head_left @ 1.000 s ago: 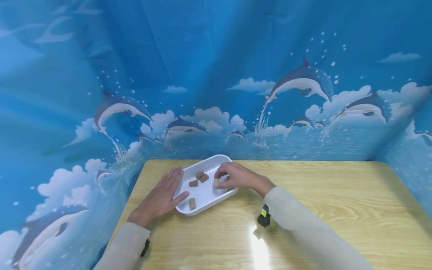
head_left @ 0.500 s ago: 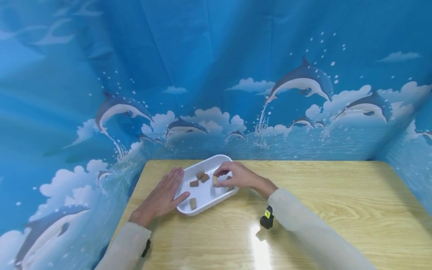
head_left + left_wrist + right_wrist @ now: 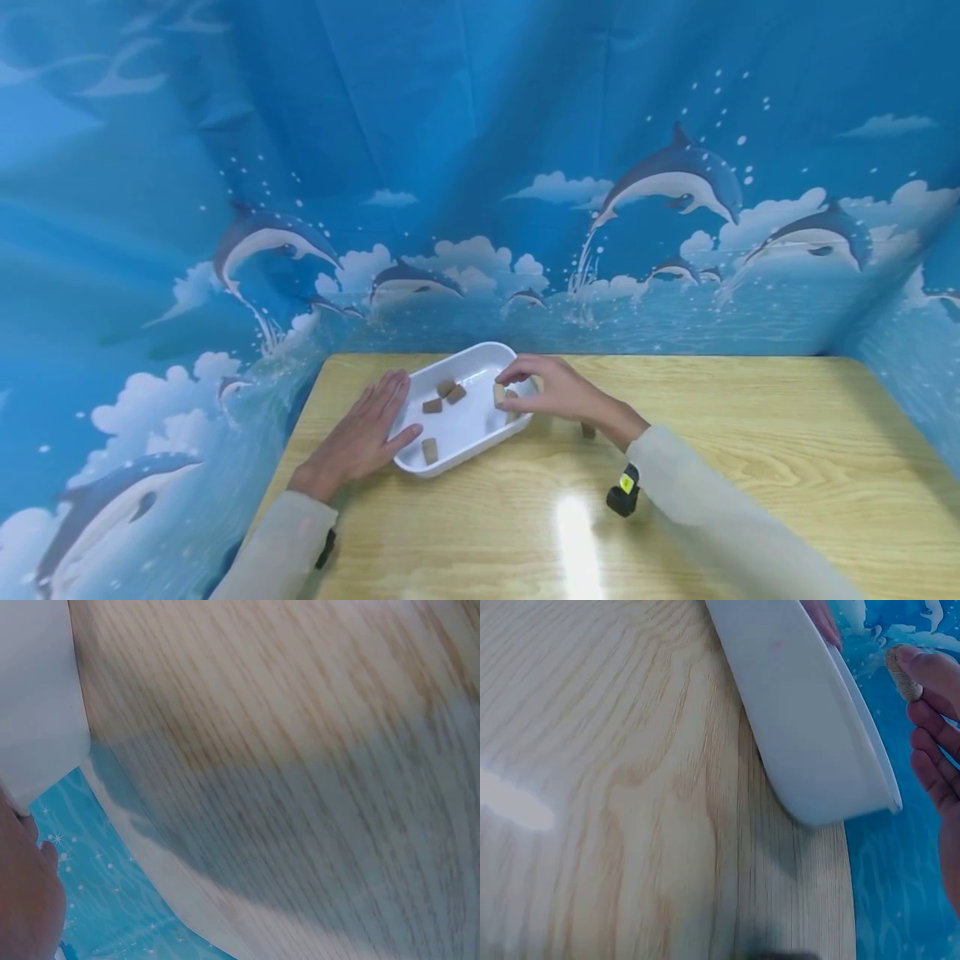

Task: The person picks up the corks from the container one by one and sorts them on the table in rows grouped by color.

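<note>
A white tray [image 3: 468,425] stands at a slant on the table, with several brown corks in it. Three of these, one being a cork [image 3: 432,406], lie grouped near its middle, and a separate cork [image 3: 430,451] is at the near end. My left hand [image 3: 360,433] rests on the tray's left rim with straight fingers. Above the tray's right end, my right hand [image 3: 558,390] pinches a light cork [image 3: 904,673] between thumb and fingertips. Another cork [image 3: 512,394] shows just behind those fingertips, partly hidden.
On the wooden table [image 3: 712,450], a small brown piece [image 3: 588,431] sits under my right wrist, partly covered. A blue dolphin-print curtain [image 3: 480,167] hangs right behind the table and along its sides. Each sleeve carries a small black device, such as the right one [image 3: 622,493].
My right hand has moved right with the pinched cork, from over the tray's inside to its right end. The brown piece on the table has come into sight. My left hand stays put.
</note>
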A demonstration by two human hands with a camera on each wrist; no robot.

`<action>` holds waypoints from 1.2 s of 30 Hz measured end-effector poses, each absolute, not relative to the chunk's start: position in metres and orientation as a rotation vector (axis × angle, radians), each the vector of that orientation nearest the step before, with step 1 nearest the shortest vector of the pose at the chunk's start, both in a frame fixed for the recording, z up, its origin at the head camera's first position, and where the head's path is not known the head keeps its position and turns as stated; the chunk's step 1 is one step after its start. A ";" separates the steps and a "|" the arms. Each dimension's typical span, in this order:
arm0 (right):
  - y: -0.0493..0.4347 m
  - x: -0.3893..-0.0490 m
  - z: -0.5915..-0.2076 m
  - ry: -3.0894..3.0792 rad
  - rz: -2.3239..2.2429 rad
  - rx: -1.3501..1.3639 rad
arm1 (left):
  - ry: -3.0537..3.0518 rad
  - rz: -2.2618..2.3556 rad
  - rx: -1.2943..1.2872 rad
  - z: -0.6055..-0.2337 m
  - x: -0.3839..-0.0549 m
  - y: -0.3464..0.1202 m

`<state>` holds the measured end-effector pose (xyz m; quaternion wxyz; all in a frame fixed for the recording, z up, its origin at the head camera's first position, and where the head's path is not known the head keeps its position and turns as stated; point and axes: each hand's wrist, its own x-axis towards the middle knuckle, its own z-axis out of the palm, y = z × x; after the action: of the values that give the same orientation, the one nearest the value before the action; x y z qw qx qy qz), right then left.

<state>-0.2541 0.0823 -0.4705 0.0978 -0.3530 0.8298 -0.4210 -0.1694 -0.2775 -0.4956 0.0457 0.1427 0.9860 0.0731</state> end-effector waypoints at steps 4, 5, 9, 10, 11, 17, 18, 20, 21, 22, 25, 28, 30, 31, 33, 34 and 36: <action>0.100 -0.253 -0.474 2.469 -1.281 -1.009 | 3.011 0.216 0.437 -0.495 -0.171 -0.278; 0.104 -0.253 -0.476 2.473 -1.288 -1.004 | 3.011 0.218 0.437 -0.495 -0.171 -0.278; 0.122 -0.251 -0.482 2.499 -1.298 -0.978 | 3.002 0.229 0.431 -0.494 -0.171 -0.278; 0.126 -0.250 -0.483 2.506 -1.296 -0.973 | 3.001 0.232 0.432 -0.494 -0.171 -0.279; 0.131 -0.249 -0.485 2.518 -1.288 -0.969 | 2.998 0.232 0.428 -0.494 -0.171 -0.279; 0.157 -0.242 -0.493 2.586 -1.252 -0.937 | 2.995 0.245 0.431 -0.492 -0.169 -0.278; 0.161 -0.242 -0.495 2.591 -1.252 -0.926 | 2.997 0.246 0.436 -0.492 -0.169 -0.279; 0.169 -0.240 -0.498 2.606 -1.246 -0.896 | 2.999 0.244 0.438 -0.492 -0.169 -0.279; 0.172 -0.239 -0.500 2.609 -1.247 -0.884 | 2.999 0.241 0.437 -0.492 -0.169 -0.279; 0.176 -0.237 -0.501 2.614 -1.247 -0.879 | 2.998 0.242 0.436 -0.493 -0.169 -0.279; 0.184 -0.235 -0.502 2.636 -1.242 -0.878 | 2.996 0.242 0.430 -0.493 -0.169 -0.279; 0.193 -0.233 -0.505 2.679 -1.219 -0.884 | 2.996 0.243 0.431 -0.494 -0.169 -0.278; 0.199 -0.232 -0.507 2.710 -1.201 -0.883 | 2.995 0.242 0.433 -0.495 -0.170 -0.278; 0.201 -0.231 -0.509 2.721 -1.192 -0.880 | 2.996 0.245 0.436 -0.495 -0.170 -0.278; 0.207 -0.231 -0.512 2.734 -1.184 -0.882 | 2.998 0.248 0.438 -0.495 -0.170 -0.278; 0.209 -0.231 -0.513 2.737 -1.180 -0.878 | 2.997 0.251 0.436 -0.495 -0.170 -0.277; 0.213 -0.230 -0.516 2.737 -1.178 -0.884 | 2.997 0.257 0.435 -0.494 -0.169 -0.277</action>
<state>-0.2297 0.2135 -0.5158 0.0169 -0.2844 0.8804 -0.3790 -0.1694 -0.2767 -0.4941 0.0509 0.1430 0.9848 0.0845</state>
